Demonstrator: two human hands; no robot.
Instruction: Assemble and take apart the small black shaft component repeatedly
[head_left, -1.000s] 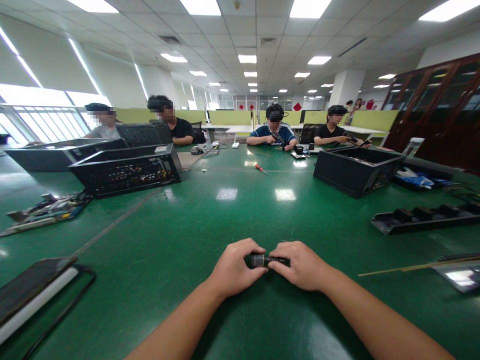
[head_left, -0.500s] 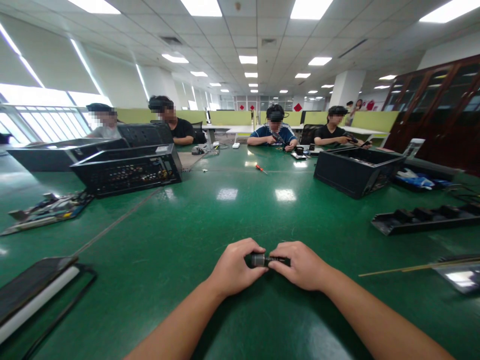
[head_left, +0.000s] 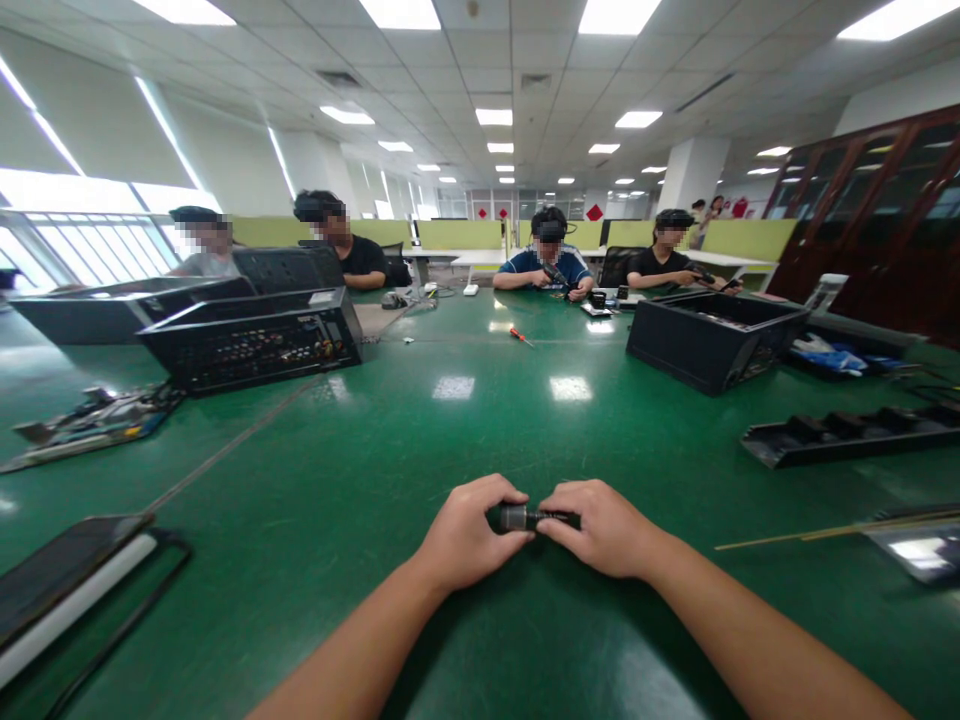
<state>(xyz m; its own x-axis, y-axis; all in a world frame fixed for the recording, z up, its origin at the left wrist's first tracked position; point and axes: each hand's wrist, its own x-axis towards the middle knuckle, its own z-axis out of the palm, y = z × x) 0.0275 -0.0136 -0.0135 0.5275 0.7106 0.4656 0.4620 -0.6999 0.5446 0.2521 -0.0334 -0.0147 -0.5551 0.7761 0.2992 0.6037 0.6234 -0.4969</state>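
Note:
My left hand (head_left: pixel 466 532) is closed around the thicker left end of a dark cylindrical object (head_left: pixel 514 517) with a greyish band. At its thinner right part, my right hand (head_left: pixel 602 527) pinches it between thumb and fingers. It lies roughly level, low over the green tabletop (head_left: pixel 390 450), both hands close together near the front. Fingers cover much of the object, and its exact kind cannot be made out.
An orange-handled screwdriver (head_left: pixel 517 336) lies farther back. Black computer cases stand at left (head_left: pixel 251 345) and right (head_left: pixel 709 345). A black slotted tray (head_left: pixel 847 437) and thin yellowish sticks (head_left: pixel 787 535) lie at right. Several people sit across the table.
Both hands keep nearly the same grip on the dark cylindrical object. The view has shifted very slightly.

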